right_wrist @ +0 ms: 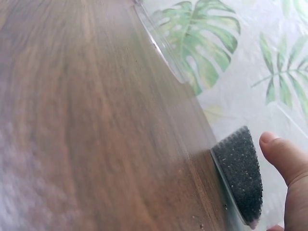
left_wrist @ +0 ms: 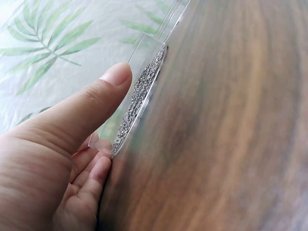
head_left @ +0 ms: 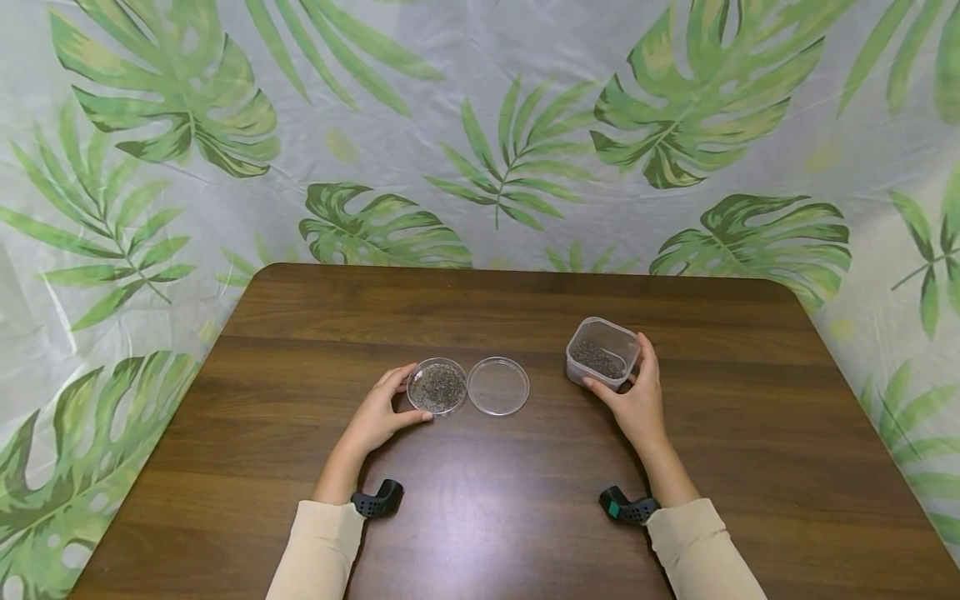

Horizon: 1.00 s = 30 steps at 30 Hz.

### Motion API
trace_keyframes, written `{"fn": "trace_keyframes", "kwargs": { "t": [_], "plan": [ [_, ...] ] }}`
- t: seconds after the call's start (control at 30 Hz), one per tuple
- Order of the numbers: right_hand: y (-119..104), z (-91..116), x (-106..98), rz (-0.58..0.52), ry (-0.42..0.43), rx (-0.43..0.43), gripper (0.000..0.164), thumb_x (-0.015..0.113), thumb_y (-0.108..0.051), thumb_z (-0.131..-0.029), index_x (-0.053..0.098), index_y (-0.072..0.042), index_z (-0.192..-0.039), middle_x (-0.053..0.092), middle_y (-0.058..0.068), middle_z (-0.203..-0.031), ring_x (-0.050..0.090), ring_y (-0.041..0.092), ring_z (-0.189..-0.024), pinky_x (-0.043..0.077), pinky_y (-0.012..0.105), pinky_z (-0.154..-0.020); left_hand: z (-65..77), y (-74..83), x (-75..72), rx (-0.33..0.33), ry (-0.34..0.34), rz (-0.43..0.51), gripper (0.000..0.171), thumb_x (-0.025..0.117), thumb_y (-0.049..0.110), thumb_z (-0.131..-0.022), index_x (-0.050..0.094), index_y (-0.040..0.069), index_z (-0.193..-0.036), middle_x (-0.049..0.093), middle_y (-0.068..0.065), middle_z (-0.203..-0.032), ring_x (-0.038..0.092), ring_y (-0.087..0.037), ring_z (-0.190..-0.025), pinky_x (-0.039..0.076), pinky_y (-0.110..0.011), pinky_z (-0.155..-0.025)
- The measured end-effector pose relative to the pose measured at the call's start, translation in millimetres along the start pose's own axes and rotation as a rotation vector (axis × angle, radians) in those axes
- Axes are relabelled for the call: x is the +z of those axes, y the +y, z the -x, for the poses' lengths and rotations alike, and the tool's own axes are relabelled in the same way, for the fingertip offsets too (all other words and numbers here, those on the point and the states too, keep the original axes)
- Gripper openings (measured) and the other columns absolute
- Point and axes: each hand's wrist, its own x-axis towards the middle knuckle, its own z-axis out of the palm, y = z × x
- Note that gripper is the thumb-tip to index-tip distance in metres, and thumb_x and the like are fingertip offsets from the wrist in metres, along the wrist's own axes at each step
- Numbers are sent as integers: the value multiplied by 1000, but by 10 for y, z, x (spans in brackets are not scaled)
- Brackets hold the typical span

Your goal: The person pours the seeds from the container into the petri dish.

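My left hand [head_left: 377, 418] holds a clear petri dish [left_wrist: 156, 50] by its left side, thumb on the near rim and fingers at the far side. A layer of grey granules [head_left: 438, 387] covers the dish's bottom. Just right of the dish lies a second round clear dish or lid [head_left: 498, 387], with no granules visible in it. Farther right, my right hand [head_left: 637, 406] grips a translucent rectangular plastic container [head_left: 609, 335] at its right side. Dark granules [right_wrist: 238, 171] are heaped unevenly inside it; some of that hand's fingers are hidden behind the container.
The brown wood-grain table [head_left: 495, 475] has rounded far corners. Behind it and along both sides hangs a pale sheet [head_left: 540, 50] printed with green leaves. A black strap-like device [head_left: 379, 499] sits on the left wrist and another black device [head_left: 628, 507] on the right.
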Motion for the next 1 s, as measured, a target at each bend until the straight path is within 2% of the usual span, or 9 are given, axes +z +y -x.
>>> {"fn": "trace_keyframes", "kwargs": {
  "t": [0.23,0.57,0.87,1.0],
  "plan": [
    [14,-1,-8,25,9,28,103,82,-15,-64,15,-9,-142,35,17,-130,39,29,-112,37,41,-85,3,-20,4,-9,-9,1,81,79,29,-66,41,4,-134,44,-12,-129,49,-29,-107,37,-42,-93],
    [15,25,-15,1,-7,67,103,81,-16,-66,12,-8,-142,34,20,-129,38,31,-113,36,44,-89,5,-34,12,-12,-14,4,81,79,28,-67,41,5,-134,44,-12,-129,49,-29,-107,37,-42,-93],
    [2,27,-25,-44,-19,70,109,81,-13,-65,5,-11,-144,25,18,-137,32,32,-119,29,45,-96,3,-35,11,-18,-12,4,81,80,28,-66,41,6,-134,44,-11,-128,49,-29,-107,37,-42,-93],
    [-8,23,-32,-69,5,49,108,80,-9,-65,7,-12,-144,18,15,-141,27,31,-122,24,42,-100,2,-40,12,-20,-12,6,81,79,30,-66,41,6,-134,44,-11,-128,48,-29,-107,37,-42,-93]
  ]
}}
